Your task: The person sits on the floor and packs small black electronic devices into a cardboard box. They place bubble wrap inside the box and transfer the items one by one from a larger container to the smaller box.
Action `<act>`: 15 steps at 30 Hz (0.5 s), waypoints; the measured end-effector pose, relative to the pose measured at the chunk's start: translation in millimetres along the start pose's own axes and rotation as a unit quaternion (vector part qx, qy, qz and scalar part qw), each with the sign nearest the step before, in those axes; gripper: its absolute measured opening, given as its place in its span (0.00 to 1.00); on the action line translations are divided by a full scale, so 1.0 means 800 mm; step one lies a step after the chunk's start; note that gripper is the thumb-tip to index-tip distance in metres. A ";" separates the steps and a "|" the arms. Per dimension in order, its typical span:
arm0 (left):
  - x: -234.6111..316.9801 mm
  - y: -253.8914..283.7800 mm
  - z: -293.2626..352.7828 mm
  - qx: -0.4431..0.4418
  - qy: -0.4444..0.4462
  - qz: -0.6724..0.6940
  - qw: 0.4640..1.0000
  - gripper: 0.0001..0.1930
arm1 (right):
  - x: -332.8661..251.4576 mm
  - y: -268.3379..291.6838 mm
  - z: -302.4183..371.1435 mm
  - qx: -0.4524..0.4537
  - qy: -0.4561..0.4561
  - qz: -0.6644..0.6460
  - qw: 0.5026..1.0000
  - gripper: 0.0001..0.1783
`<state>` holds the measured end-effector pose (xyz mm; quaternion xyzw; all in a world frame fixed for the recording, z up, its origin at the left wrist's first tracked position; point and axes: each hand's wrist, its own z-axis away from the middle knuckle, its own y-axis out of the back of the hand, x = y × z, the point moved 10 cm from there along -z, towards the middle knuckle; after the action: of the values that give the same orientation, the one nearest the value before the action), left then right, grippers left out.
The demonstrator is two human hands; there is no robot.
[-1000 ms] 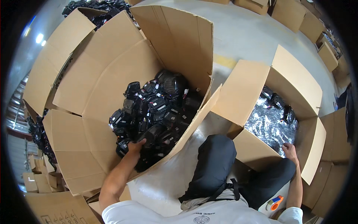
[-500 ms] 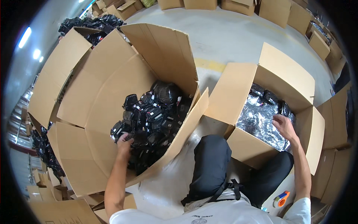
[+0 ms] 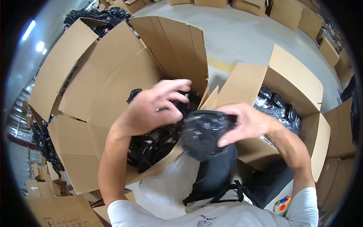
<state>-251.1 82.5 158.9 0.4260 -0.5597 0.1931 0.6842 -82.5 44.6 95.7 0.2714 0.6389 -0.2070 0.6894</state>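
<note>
A rounded package (image 3: 207, 136) wrapped in shiny black plastic is in my right hand (image 3: 247, 123), thumb on its near side and fingers over the top. It hangs above my knee, between two cardboard boxes, slightly blurred. Close to its left side is my left hand (image 3: 153, 108), fingers apart and holding nothing. Below that hand, the large open box (image 3: 106, 87) holds a heap of black-wrapped packages (image 3: 149, 147), partly hidden by my arm. The smaller box (image 3: 242, 85) on the right contains more black packages (image 3: 278, 100) and silvery bubble wrap (image 3: 266, 103).
An orange and blue tape roll (image 3: 282, 204) lies on the floor by my right side. Black bags (image 3: 98, 17) are piled behind the large box. More cardboard boxes (image 3: 287, 13) line the far side and the right edge. A yellow stripe (image 3: 222, 64) crosses the grey floor.
My left hand has risen out of the large box and moved right. My right hand has left the smaller box and moved left; it now holds a black-wrapped package.
</note>
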 end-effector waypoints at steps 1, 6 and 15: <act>-0.025 0.019 -0.005 0.049 -0.008 -0.024 0.999 0.28 | 0.009 0.029 0.032 0.065 0.028 -0.007 0.997 0.38; -0.383 0.071 0.103 -0.045 0.228 -0.470 0.851 0.15 | 0.102 0.227 0.266 0.437 0.012 -0.116 0.892 0.36; -0.475 0.057 0.087 -0.022 0.322 -0.506 0.800 0.17 | 0.252 0.328 0.659 0.694 -0.159 -0.149 0.686 0.19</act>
<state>-440.5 133.2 -177.4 0.5462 -0.0160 -0.0668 0.8348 508.1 -78.6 -56.9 0.5366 0.2250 -0.7315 0.3555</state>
